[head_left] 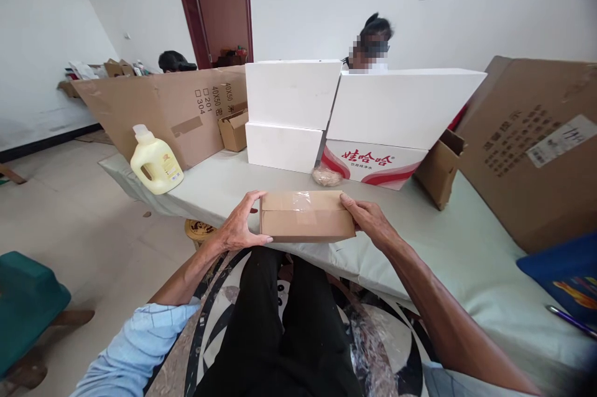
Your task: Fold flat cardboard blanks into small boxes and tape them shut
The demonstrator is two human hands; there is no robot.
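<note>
Cardboard box (305, 216) sits at the table (466, 247) edge. Left hand (240, 226) grips its nine o'clock end and right hand (370, 219) its three o'clock end, fingers clamped on it.

Person (375, 28) — mostly hidden behind the white boxes (405, 107).

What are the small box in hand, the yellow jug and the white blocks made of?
The small box looks like matte brown cardboard, with glossy clear tape glinting on top. The yellow jug seems plastic: smooth moulded body, slight sheen. The white blocks are probably foam, matte with thick plain edges; can't be sure.
</note>
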